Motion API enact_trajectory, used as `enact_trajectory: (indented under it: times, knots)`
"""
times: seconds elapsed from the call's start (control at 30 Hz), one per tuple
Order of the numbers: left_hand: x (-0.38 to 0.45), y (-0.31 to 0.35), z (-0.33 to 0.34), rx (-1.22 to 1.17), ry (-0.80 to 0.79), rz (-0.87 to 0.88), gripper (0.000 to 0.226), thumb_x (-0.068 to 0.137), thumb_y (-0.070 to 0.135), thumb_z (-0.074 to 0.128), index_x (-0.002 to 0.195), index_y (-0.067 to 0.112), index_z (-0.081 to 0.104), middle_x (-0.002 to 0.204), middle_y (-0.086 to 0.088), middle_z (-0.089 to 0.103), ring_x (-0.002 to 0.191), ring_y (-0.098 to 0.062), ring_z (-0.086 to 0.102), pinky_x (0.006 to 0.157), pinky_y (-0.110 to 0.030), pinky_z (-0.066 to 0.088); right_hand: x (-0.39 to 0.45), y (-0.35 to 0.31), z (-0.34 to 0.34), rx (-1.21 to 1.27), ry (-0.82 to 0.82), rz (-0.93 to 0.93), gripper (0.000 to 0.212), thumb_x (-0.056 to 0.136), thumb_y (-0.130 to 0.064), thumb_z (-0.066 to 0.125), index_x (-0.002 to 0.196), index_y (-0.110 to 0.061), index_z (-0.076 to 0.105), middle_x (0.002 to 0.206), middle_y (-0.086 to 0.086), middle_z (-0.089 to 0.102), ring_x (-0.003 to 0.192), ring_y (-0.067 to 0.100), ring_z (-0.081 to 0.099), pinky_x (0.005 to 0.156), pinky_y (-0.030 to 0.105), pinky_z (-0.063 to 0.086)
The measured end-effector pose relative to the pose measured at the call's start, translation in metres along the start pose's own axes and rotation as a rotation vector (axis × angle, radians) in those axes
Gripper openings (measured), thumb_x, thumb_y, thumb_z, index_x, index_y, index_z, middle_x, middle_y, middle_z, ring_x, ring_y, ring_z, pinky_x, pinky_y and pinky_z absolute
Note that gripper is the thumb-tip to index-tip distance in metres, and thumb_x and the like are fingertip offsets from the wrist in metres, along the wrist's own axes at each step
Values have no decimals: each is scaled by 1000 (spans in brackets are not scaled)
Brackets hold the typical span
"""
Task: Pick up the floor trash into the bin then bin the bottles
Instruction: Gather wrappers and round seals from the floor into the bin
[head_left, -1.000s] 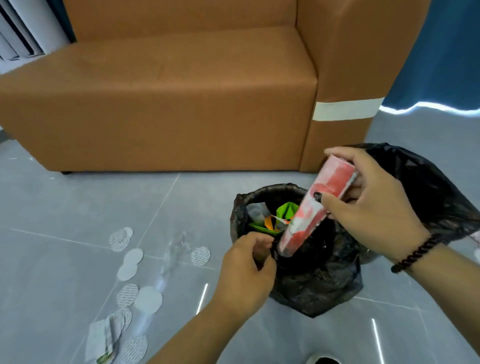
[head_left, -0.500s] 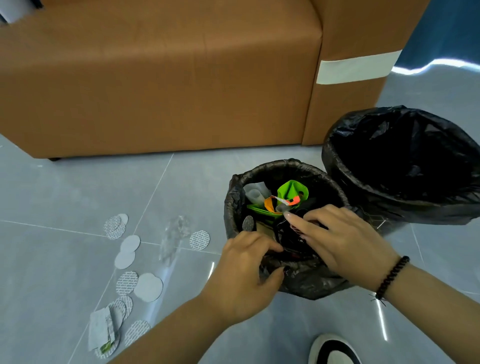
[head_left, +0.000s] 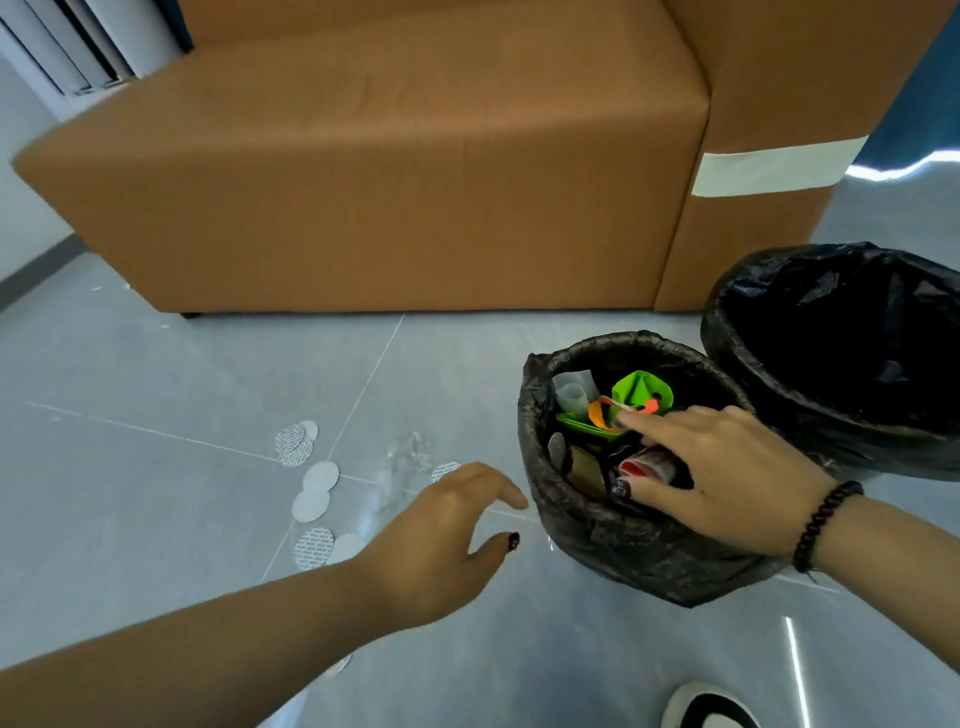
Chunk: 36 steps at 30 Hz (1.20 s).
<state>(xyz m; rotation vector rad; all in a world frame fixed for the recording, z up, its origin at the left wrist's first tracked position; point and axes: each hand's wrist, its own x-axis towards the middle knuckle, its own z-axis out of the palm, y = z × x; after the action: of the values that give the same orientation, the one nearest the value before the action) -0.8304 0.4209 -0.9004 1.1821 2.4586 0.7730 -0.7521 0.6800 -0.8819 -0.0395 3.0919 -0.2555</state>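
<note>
Reaching into the small bin (head_left: 571, 519), the right hand (head_left: 727, 483) lies with fingers spread and relaxed over the trash, grasping nothing; a red-and-white bottle (head_left: 647, 465) sits inside, just under its thumb and fingers, with green paper (head_left: 641, 392) beyond its fingertips. The left hand (head_left: 441, 540) hovers released, fingers loose, just left of the bin's rim and apart from it. Round paper discs (head_left: 317, 486) litter the floor (head_left: 156, 493) beyond that hand. A larger black-lined bin (head_left: 769, 415) stands beyond the right wrist.

Left hand (head_left: 441, 545) hovers open at near centre, fingers relaxed; right hand (head_left: 727, 467), right of it, reaches leftward with fingers extended.
</note>
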Motion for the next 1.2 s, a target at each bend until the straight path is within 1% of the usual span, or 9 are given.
enact_trajectory:
  times: [0.07,0.13,0.27,0.5,0.67,0.83,1.03,1.1,1.2]
  knots:
    - [-16,-17,-12,26,-35,-55,27,91,30,61,118,33,56,121,21,55,113,9,48,99,-7,34,5,-7,-14,-108,36,-41,79,76,-72,5,143,-38,32,135,-16,47,124,7,44,102,26,34]
    - [-29,-36,-20,24,-52,-140,27,92,30,61,118,33,56,120,24,54,108,17,44,97,-1,31,17,-17,-31,-124,73,-93,81,76,-68,0,136,-35,44,128,-14,51,117,9,49,97,27,41]
    - [-38,-85,-26,-14,-5,-337,25,92,26,60,116,32,58,117,20,57,110,3,52,100,-14,40,59,-56,-45,-208,10,-303,51,90,-53,20,124,-32,51,117,-10,53,107,13,53,92,30,45]
    - [-26,-159,-12,-150,136,-505,19,91,14,59,108,19,63,102,11,64,96,-1,57,78,-1,39,145,-132,25,-410,-329,-577,23,95,-28,40,103,-15,57,102,3,57,90,25,58,76,37,49]
    - [-18,-223,3,-265,270,-663,25,92,17,57,117,19,57,116,4,61,110,-10,56,91,-16,40,227,-173,104,-428,-525,-375,20,89,-20,50,103,-13,62,104,5,60,87,25,62,64,31,46]
    - [3,-302,-5,-155,375,-750,42,93,18,56,134,12,46,139,-9,47,126,-25,48,101,-27,36,298,-205,166,-99,-456,-97,39,90,-28,54,126,-15,50,127,9,49,110,28,54,82,34,49]
    - [26,-374,-16,63,219,-898,66,97,26,48,152,13,14,161,-10,5,147,-32,9,118,-45,17,280,-216,243,266,-495,315,75,81,-55,61,141,-27,26,147,9,9,133,34,19,102,50,38]
    - [32,-389,-20,103,130,-892,73,99,31,45,153,17,-2,161,-10,-7,148,-34,-3,119,-48,11,255,-218,262,238,-443,287,67,84,-47,59,140,-26,27,150,9,6,138,33,12,108,53,29]
    - [32,-404,-24,145,-7,-858,75,100,36,41,152,17,-9,161,-11,-4,148,-33,-3,119,-47,10,225,-220,277,316,-236,116,47,87,-13,53,133,-19,41,150,7,18,140,26,17,113,42,25]
